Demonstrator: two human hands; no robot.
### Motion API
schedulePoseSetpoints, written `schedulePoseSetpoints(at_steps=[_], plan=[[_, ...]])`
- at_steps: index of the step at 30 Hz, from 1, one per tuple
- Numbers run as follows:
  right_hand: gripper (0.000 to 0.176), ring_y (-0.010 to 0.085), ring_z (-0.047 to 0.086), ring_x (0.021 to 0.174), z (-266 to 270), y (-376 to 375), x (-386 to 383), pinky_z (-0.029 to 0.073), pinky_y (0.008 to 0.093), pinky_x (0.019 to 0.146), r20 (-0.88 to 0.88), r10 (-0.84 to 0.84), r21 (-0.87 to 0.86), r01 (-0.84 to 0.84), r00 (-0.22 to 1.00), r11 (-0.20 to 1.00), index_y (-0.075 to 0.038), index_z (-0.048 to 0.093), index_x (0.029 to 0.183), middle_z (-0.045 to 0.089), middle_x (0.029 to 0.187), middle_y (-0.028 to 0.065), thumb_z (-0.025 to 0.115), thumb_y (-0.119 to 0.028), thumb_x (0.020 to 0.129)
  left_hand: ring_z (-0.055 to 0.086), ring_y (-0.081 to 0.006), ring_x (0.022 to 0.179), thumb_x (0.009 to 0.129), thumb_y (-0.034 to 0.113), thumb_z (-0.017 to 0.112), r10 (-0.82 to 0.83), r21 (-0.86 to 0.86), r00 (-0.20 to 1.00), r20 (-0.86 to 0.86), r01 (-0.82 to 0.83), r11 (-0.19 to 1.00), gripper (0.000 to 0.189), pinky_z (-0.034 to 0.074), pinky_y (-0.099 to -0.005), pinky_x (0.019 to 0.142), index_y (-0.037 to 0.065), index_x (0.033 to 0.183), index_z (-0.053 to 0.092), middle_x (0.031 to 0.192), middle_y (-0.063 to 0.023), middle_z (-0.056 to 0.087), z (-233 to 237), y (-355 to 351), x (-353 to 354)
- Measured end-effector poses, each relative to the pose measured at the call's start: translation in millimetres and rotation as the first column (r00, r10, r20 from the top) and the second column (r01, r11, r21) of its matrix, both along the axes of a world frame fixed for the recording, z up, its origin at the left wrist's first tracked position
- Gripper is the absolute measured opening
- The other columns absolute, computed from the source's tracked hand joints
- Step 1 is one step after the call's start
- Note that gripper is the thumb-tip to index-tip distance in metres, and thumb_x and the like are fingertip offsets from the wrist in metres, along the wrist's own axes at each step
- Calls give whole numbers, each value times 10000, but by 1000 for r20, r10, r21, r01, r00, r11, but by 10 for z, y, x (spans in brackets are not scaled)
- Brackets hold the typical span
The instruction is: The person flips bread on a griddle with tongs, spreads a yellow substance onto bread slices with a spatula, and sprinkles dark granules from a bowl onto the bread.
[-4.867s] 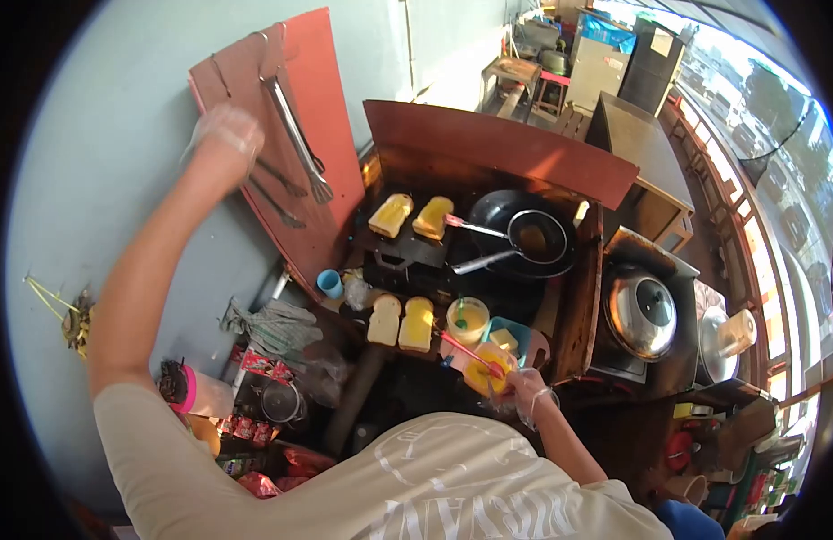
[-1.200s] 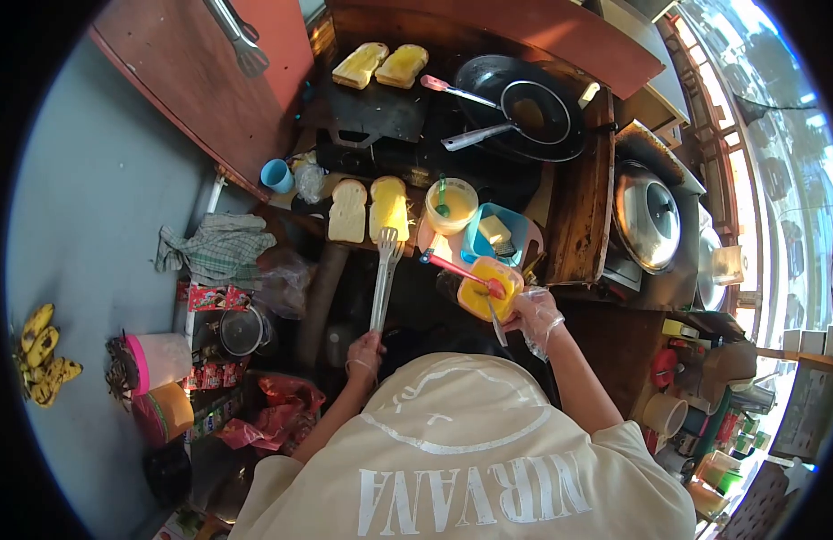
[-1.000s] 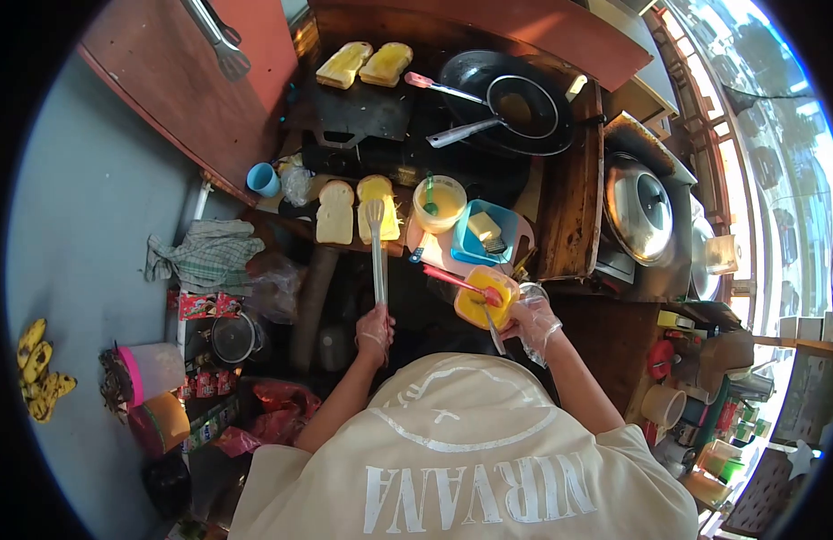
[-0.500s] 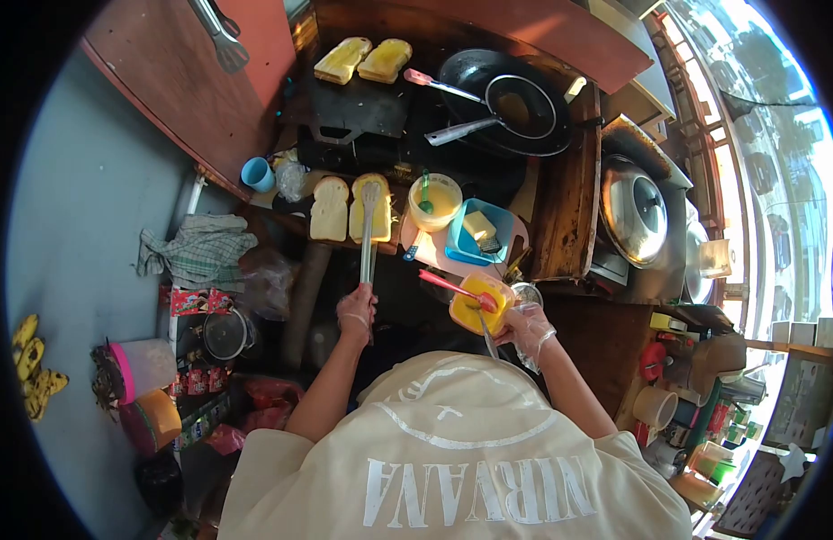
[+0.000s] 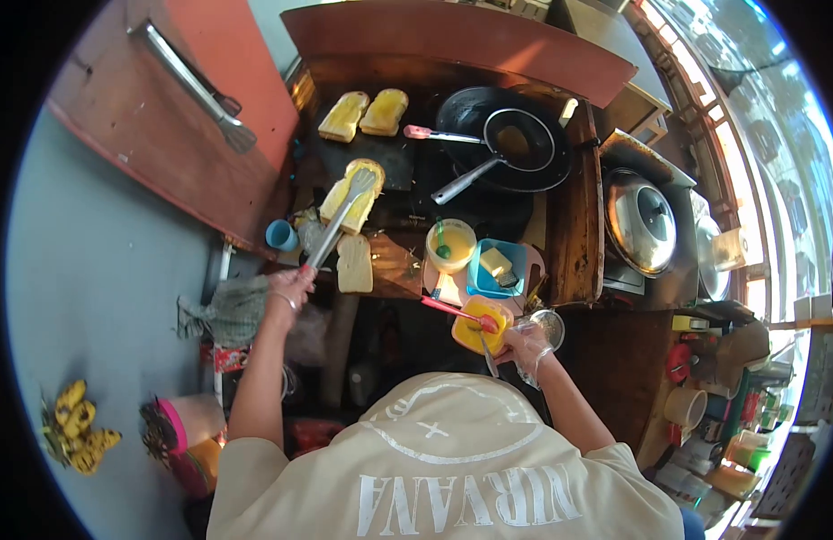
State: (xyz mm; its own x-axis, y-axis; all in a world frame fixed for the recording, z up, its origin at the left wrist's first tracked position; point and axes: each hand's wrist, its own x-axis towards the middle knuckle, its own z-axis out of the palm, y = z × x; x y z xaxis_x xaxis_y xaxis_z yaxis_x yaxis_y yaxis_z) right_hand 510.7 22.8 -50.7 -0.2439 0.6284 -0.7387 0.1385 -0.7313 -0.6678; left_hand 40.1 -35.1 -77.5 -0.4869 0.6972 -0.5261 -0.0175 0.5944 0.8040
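Note:
My left hand (image 5: 292,288), in a clear plastic glove, is closed around metal tongs (image 5: 331,234). The tongs' tip grips a yellow-spread bread slice (image 5: 369,209), raised near the front of the griddle (image 5: 385,166). Below it a plain bread slice (image 5: 354,264) lies on the wooden ledge. In my gloved right hand (image 5: 528,346) is a small container (image 5: 466,335) of yellow spread. A red-handled utensil (image 5: 452,308) and a metal utensil (image 5: 487,353) stand in it. On the griddle's far side lie two browned slices, a left one (image 5: 344,117) and a right one (image 5: 384,112).
A small frying pan (image 5: 524,166) rests inside a black wok (image 5: 452,112). Nearby are a tub with a green utensil (image 5: 452,255) and a blue box (image 5: 515,286) holding a yellow block. A blue cup (image 5: 281,236) stands left; a lidded pot (image 5: 646,220) stands right.
My left hand has moved left and carried the spread bread slice from the ledge up toward the griddle with the tongs. The right hand still holds the container. The camera view has shifted.

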Motion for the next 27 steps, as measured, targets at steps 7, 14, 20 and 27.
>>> schedulePoseSetpoints(at_steps=[7,14,20,27], plan=[[234,275,698,680,-90,-2,-263,620,386,618,-13,-108,-22,107,994,994,116,642,917,675,801,196,606,-84,802,605,-201,635,907,265,662,-343,-84,578,-740,426,901,223,466,-359,580,51,968,679,746,-61,662,515,1049,-597],[239,266,702,701,-130,19,-441,626,380,639,18,-158,-72,159,987,985,141,616,943,678,833,195,572,-65,831,624,-273,824,852,249,674,-1,-99,-169,-986,571,815,396,510,-421,712,115,1222,630,970,-65,665,238,1561,-1012],[250,263,702,708,-92,83,-564,623,375,638,46,-149,-76,152,988,986,135,612,971,678,845,193,580,-67,826,590,-188,783,844,166,665,245,-83,-379,-892,672,736,395,497,-341,664,112,1235,643,994,-15,633,151,1710,-1134],[260,246,693,688,-88,351,-1016,614,351,592,-42,-25,-7,25,999,1000,130,606,987,670,830,177,595,-103,874,596,-234,963,809,100,656,193,-58,-336,-922,612,789,481,495,-402,857,155,1285,620,1120,-28,631,220,1689,-1147]])
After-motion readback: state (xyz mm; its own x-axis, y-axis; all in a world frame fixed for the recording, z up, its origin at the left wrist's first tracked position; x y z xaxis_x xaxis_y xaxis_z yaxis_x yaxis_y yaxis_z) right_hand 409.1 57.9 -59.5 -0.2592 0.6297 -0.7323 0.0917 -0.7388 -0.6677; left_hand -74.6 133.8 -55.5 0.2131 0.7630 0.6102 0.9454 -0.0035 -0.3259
